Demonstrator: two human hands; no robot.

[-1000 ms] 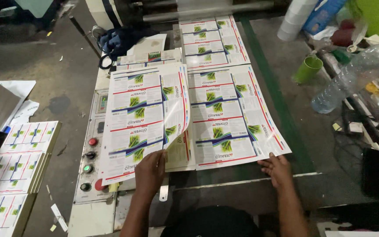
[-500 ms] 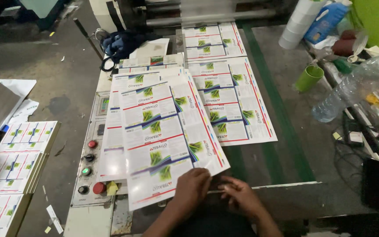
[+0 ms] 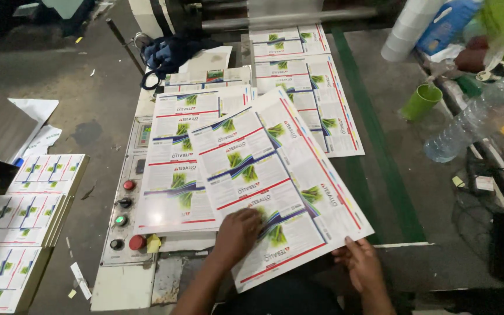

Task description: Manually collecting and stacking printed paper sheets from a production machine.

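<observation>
Left hand [image 3: 237, 233] presses flat on top printed label sheet [image 3: 275, 186], skewed over the sheet stack [image 3: 176, 169] on the counter [image 3: 398, 175]; right hand [image 3: 364, 265] pinches its lower edge. Squaring step; needs rotating into line.

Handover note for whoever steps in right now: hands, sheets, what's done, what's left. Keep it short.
Left hand: flat on the top printed sheet, pressing it down.
Right hand: gripping that sheet's near right edge.
The sheet lies skewed across the stack of printed sheets on the machine table, beside the control panel.
Done: sheet is on the stack.
Left: likely squaring it with the stack; more sheets lie further back.
</observation>
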